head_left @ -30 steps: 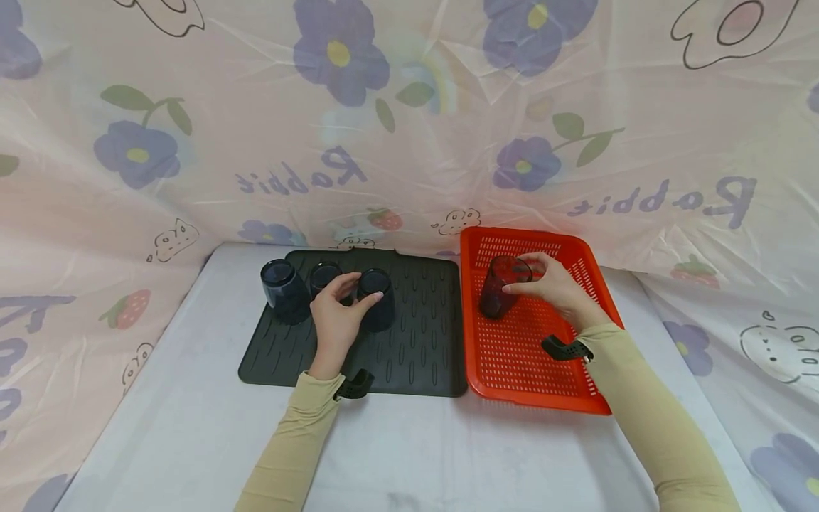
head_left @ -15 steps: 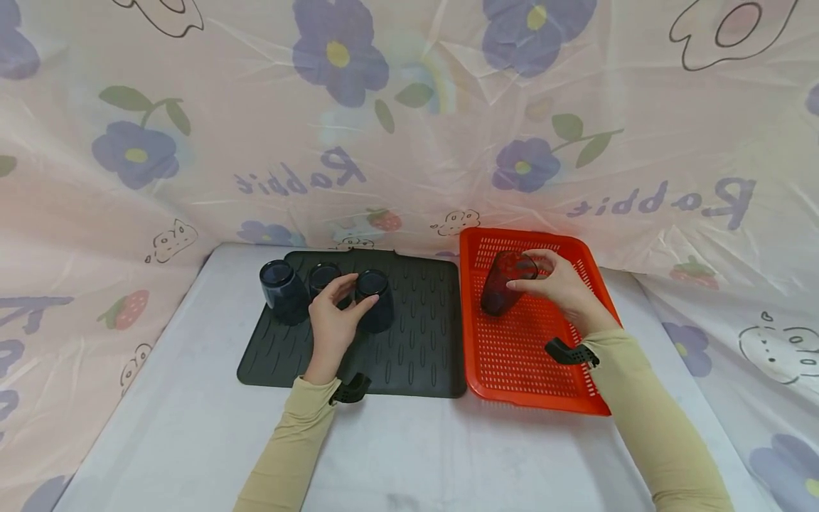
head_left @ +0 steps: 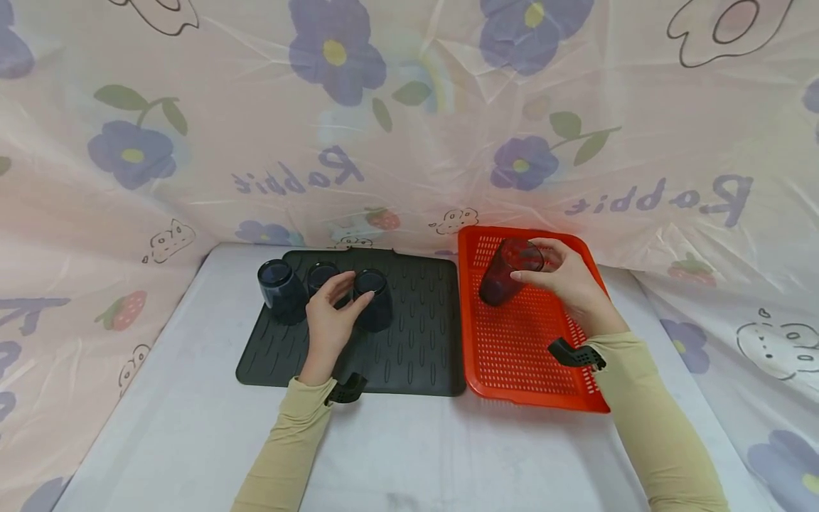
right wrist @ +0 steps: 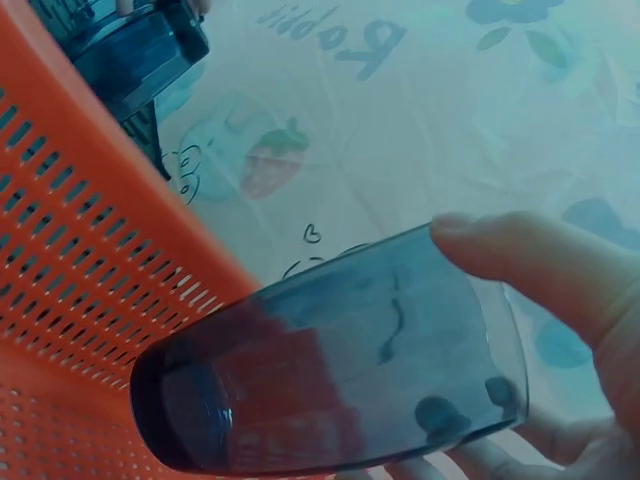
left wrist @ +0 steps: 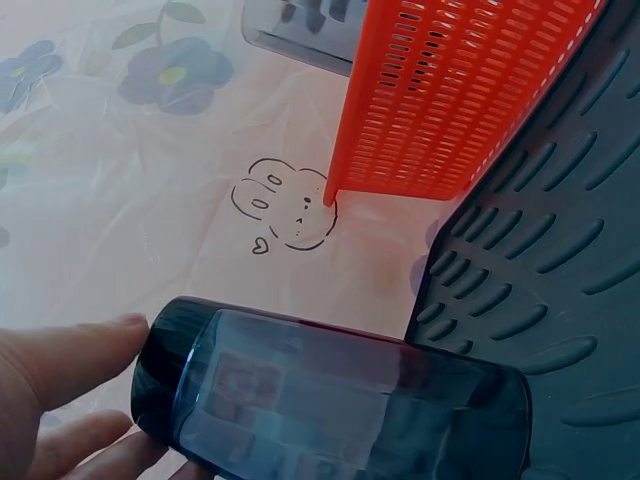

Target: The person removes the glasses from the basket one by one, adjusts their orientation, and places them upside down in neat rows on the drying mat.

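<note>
My left hand (head_left: 328, 323) grips the upturned base of a dark tinted drinking glass (head_left: 376, 313) standing rim down on the black ridged mat (head_left: 419, 341). In the left wrist view, the thumb and fingertips sit around the thick base of this glass (left wrist: 330, 390). Two more upturned glasses stand beside it: one at the far left (head_left: 284, 297), another (head_left: 320, 276) partly behind my fingers. Over the red basket (head_left: 525, 370), my right hand (head_left: 569, 284) holds a similar glass (head_left: 500, 281) near its rim, tilted, with its base low and to the left.
The perforated basket stands against the mat's right edge on a white-covered table (head_left: 409, 448). A patterned curtain (head_left: 416, 142) rises close behind both and along the sides. Each wrist wears a black band (head_left: 576, 353).
The right hand has raised the glass a little toward the basket's back and tilted it further over, rim to the right. The left hand stays at its glass.
</note>
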A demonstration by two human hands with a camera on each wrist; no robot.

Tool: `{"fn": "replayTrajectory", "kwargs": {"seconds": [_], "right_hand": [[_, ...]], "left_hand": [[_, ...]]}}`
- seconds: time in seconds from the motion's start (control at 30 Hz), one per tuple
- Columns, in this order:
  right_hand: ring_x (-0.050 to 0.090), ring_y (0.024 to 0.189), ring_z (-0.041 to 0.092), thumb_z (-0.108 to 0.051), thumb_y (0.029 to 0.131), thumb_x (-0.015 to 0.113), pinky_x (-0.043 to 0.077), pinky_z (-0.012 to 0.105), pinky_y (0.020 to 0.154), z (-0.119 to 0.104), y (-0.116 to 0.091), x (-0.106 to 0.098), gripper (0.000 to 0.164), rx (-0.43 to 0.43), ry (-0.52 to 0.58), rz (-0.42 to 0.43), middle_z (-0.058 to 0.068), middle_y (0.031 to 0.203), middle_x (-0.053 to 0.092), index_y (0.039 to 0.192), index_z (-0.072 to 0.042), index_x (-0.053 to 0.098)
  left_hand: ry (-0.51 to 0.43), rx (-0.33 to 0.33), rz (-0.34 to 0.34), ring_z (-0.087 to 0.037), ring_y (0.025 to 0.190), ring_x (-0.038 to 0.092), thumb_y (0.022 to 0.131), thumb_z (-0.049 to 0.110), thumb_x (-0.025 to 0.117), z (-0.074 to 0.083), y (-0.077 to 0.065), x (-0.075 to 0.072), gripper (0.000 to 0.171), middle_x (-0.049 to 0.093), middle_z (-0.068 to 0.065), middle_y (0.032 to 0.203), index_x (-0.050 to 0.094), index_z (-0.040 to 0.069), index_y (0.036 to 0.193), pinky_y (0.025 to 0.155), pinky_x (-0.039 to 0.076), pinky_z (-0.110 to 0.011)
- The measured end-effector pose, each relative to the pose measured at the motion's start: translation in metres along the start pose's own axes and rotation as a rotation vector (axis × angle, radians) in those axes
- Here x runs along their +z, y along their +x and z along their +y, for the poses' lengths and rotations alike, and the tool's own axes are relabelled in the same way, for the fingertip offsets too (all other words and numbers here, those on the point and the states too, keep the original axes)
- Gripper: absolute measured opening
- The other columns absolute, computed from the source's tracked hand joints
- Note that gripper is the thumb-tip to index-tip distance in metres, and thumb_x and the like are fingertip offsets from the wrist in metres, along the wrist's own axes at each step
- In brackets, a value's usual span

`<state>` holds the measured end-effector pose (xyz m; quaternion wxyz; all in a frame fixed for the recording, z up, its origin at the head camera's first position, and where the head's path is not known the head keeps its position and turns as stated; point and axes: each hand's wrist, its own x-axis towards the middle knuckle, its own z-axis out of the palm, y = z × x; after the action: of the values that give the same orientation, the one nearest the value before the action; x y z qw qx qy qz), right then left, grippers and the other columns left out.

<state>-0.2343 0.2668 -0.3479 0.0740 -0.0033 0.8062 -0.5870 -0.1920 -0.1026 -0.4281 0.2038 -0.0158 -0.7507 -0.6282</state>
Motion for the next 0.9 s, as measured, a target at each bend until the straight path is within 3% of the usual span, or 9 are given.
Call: {"fn": "replayTrajectory", "kwargs": {"seconds": [0.13,0.33,0.57,0.9], "right_hand": [[0.043,0.112,0.023,-0.029,0.076,0.083,0.046,0.031,0.085,-0.007,-0.003,-0.002,0.082,-0.003,0.000,0.012,0.002,0.141,0.040,0.143,-0.018,0.038],[0.046,0.112,0.023,-0.018,0.079,0.081,0.050,0.023,0.079,-0.013,-0.006,-0.001,0.076,-0.027,0.060,0.016,0.005,0.141,0.040,0.143,-0.017,0.039],[0.056,0.106,0.021,-0.006,0.079,0.078,0.054,0.024,0.077,-0.019,-0.009,0.003,0.074,-0.082,0.205,0.016,0.012,0.133,0.047,0.142,-0.011,0.039],[0.065,0.091,0.014,0.004,0.081,0.074,0.056,0.029,0.075,-0.028,-0.012,0.013,0.071,-0.100,0.388,0.019,0.018,0.132,0.048,0.141,-0.004,0.037]], "left_hand": [[-0.005,0.008,0.001,-0.039,0.110,0.058,0.080,0.001,0.076,0.004,0.000,-0.001,0.043,0.061,-0.025,0.118,0.062,-0.005,0.120,0.088,0.050,-0.054],[-0.003,0.018,-0.004,-0.032,0.109,0.060,0.080,0.010,0.079,-0.007,0.004,-0.002,0.043,0.064,-0.017,0.116,0.065,0.002,0.120,0.086,0.052,-0.049],[0.051,0.015,-0.023,-0.025,0.108,0.061,0.080,0.011,0.079,-0.008,0.005,-0.004,0.043,0.065,-0.011,0.116,0.065,0.004,0.120,0.085,0.054,-0.040],[0.108,0.026,-0.055,-0.023,0.107,0.061,0.081,0.010,0.078,-0.005,0.007,-0.006,0.043,0.064,-0.010,0.118,0.064,0.002,0.121,0.084,0.054,-0.040]]}}
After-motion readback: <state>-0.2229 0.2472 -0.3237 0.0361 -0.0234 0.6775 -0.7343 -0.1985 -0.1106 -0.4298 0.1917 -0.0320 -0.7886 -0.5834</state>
